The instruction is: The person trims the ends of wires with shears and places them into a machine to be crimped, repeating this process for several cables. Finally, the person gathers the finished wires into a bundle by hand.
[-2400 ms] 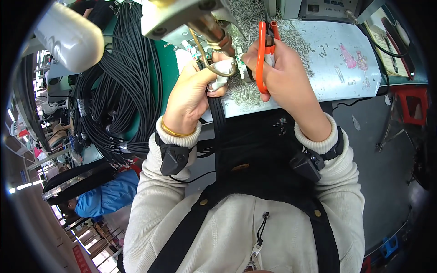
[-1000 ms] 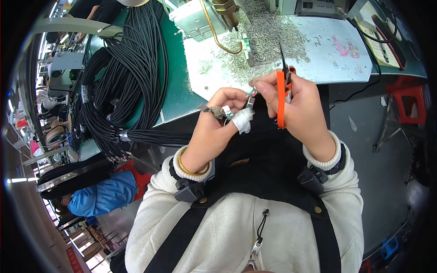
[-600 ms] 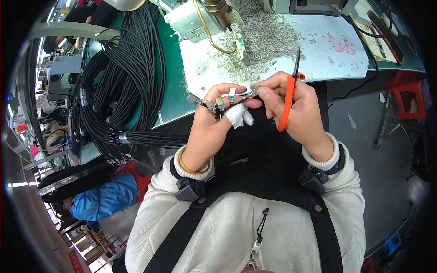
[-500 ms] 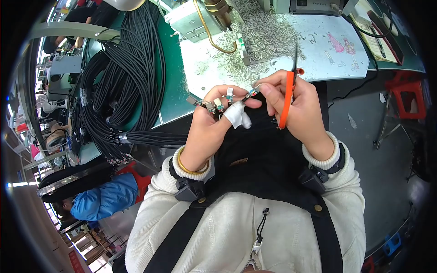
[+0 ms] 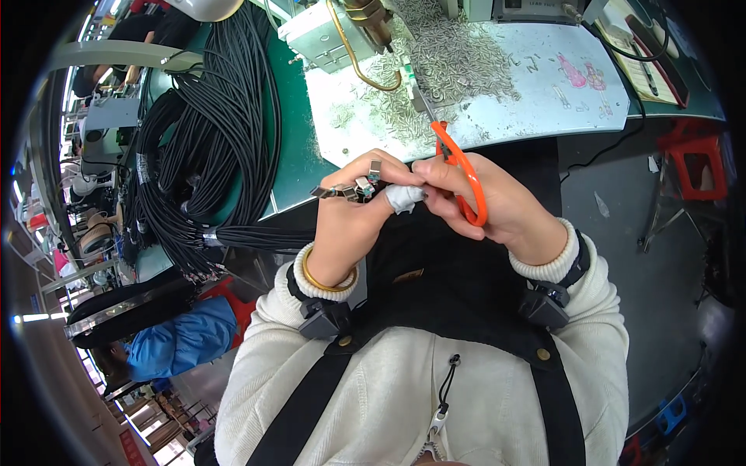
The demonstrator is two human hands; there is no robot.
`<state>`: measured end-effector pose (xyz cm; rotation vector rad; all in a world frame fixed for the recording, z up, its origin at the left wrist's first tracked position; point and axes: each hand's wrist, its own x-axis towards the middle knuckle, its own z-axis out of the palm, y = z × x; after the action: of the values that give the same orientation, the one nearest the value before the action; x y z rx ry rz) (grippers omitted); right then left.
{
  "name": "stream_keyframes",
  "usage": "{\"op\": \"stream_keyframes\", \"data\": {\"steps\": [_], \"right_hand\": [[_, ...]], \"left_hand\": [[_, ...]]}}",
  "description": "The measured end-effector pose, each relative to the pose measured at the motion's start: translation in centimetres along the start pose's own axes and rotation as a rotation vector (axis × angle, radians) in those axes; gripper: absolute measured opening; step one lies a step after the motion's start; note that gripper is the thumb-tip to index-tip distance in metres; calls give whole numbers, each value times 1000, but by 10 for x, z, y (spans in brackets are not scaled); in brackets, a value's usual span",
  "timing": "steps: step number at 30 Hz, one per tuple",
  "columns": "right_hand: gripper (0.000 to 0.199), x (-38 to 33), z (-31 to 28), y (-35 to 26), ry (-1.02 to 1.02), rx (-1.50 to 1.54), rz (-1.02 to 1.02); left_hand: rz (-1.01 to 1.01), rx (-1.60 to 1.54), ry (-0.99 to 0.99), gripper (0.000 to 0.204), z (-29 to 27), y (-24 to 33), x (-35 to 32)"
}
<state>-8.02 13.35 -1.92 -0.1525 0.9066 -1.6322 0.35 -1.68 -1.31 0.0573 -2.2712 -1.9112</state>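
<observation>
The head view is showing the left hand (image 5: 347, 221) clasping a fan of metal-shelled connectors (image 5: 374, 169) between its fingers, near the front edge of the white board (image 5: 544, 97). The right hand (image 5: 505, 194) is gripping orange-handled scissors (image 5: 471, 175) in its palm, its thumb and finger meeting the left fingertips; what they are pinching is hidden. The connectors are sticking out unevenly, so a slackening left grip could be letting one slip or tangle. The white wrap (image 5: 403, 199) on the left thumb may be dulling its feel. The scissors are pointing toward the silvery metal pieces (image 5: 466, 66), so a wrist twist could be scattering them.
</observation>
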Motion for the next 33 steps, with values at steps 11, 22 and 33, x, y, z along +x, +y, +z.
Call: {"op": "stream_keyframes", "data": {"steps": [11,22,33], "right_hand": [[15,8,-14,6,443,-1759,-1328],[25,-4,-11,6,431,-1782,-1332],[11,-3,5,28,421,-775,-765]], "left_hand": [[-504,-432,57,15,-7,10,0],[-502,-304,48,16,-4,17,1],[178,296,141,14,8,11,-6]]}}
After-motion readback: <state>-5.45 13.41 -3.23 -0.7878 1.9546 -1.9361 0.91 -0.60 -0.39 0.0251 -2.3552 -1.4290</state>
